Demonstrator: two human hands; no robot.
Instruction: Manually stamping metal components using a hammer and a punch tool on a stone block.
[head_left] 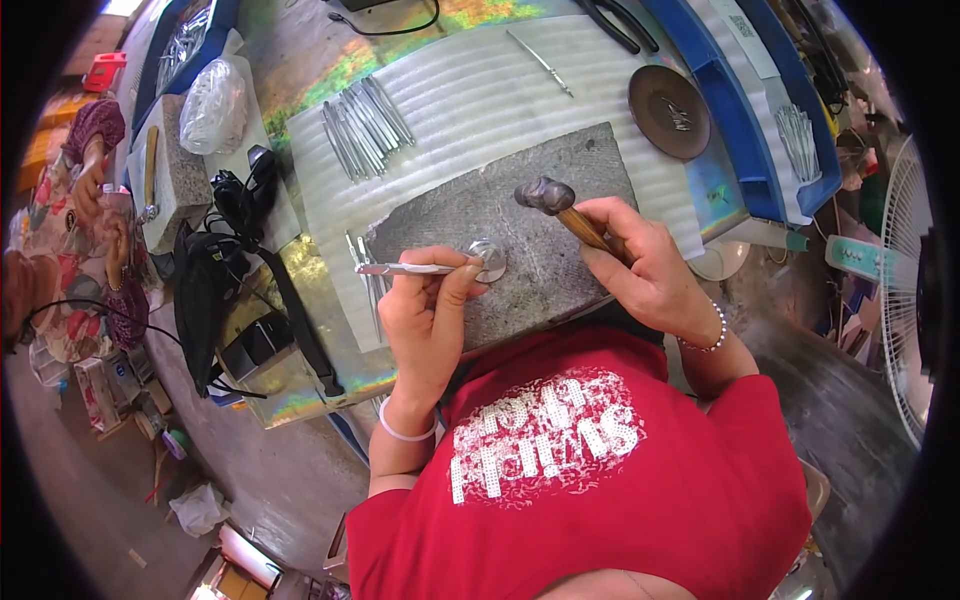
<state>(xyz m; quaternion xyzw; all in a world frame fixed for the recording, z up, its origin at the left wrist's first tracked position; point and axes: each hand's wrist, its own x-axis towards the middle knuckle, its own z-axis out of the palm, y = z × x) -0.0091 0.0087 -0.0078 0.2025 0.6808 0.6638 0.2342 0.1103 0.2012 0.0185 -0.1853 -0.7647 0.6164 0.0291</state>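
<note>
My left hand [425, 318] pinches a thin silvery metal rod [395, 268] that lies nearly level, pointing left. Its right end sits at a small round shiny metal piece [488, 258] on a grey stone block [430, 215]. My fingertips are close to or touching that piece; which one I cannot tell. In my right hand [655, 275] is a hammer [547, 196], gripped by its wooden handle. The hammer's dark head is over the block, right of the round piece. Several more thin rods [372, 310] lie at the block's left edge, partly behind my left hand.
Beyond the block, several rods [367, 128] lie on white foam sheet [450, 90], with a single rod [540, 62] farther off. A brown dish [645, 90] holds small metal bits. Blue bins [735, 110], black straps [290, 310], a fan [905, 290] and another person [75, 230] flank the table.
</note>
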